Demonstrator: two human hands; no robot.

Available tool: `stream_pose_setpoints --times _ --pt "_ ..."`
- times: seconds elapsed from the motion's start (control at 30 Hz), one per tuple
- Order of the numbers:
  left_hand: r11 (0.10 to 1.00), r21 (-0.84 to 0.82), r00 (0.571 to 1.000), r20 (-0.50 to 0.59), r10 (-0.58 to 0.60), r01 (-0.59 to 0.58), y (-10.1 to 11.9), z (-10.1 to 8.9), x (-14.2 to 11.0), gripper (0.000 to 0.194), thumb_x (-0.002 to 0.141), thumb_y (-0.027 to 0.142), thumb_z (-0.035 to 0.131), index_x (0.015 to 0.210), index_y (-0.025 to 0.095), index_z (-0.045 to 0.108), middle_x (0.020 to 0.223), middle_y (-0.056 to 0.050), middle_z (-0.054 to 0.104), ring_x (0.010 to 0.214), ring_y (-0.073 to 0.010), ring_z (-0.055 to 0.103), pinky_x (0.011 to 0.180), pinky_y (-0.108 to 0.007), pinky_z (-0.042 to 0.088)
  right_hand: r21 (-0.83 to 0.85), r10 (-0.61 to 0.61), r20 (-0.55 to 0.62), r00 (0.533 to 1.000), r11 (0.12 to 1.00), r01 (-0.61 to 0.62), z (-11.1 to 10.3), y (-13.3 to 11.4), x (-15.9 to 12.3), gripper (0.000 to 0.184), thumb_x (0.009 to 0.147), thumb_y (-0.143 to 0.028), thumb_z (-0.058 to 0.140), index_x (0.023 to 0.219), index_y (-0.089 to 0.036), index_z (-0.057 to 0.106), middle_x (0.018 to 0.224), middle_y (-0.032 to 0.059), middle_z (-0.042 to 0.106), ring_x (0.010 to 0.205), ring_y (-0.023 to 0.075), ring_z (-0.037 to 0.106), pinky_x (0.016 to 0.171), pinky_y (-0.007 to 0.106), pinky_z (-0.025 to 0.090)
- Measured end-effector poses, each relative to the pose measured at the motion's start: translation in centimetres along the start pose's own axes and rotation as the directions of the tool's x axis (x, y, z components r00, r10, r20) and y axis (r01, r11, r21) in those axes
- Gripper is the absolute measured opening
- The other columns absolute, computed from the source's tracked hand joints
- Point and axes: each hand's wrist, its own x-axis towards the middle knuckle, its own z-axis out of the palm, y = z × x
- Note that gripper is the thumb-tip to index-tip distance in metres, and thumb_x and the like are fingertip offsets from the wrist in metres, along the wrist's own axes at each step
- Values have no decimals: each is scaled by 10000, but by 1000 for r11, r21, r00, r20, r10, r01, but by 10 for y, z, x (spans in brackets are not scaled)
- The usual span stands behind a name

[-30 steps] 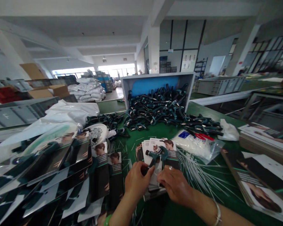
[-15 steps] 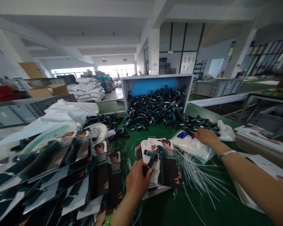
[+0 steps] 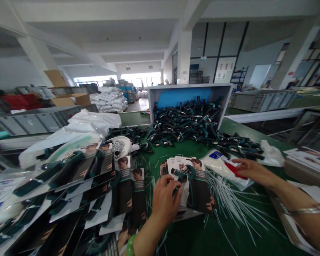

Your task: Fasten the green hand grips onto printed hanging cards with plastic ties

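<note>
On the green tabletop [image 3: 193, 236], the left hand [image 3: 164, 202] pinches its fingers [image 3: 172, 186] on the stiff, light hand grip [image 3: 182, 174], best held by the handle, atop paper cards [image 3: 201, 190], while the right hand [image 3: 252, 173] lies open by a bag of white ties [image 3: 222, 169].

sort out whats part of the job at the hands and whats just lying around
Part of the job:
left hand on a hand exerciser
printed cards under it
right hand by a red-handled tool
bag of white cable ties
loose cable ties

Lying around:
grey plastic crates
white sacks
cardboard boxes
</note>
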Motion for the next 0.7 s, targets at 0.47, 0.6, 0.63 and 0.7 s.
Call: stream_pose_setpoints --times 0.47,0.6,0.63,0.7 --pt "946 -244 976 96 -195 213 7 22 26 176 748 308 531 701 204 664 955 -49 591 962 -203 503 854 -339 381 -782 -676 186 713 337 524 56 -96 -63 420 715 -19 474 1104 -165 540 868 117 614 720 220 599 590 328 469" --pt "933 -299 978 109 -176 201 6 23 27 169 740 313 544 702 202 664 936 -44 595 966 -198 502 867 -341 375 -794 -696 227 681 273 544 60 -104 -60 467 668 20 470 1100 -147 533 825 104 617 658 199 596 550 295 449" --pt "933 -299 978 109 -177 202 6 23 27 164 739 312 547 706 202 665 937 -43 593 966 -197 501 869 -343 373 -790 -693 231 683 275 547 62 -104 -60 473 664 21 472 1103 -144 531 805 98 616 629 186 591 530 278 436" --pt "933 -297 978 103 -181 204 5 24 26 162 739 311 547 712 202 664 945 -43 587 966 -196 499 871 -345 371 -784 -685 238 689 284 552 65 -104 -59 472 668 12 476 1111 -141 529 773 85 613 582 163 579 499 254 410"
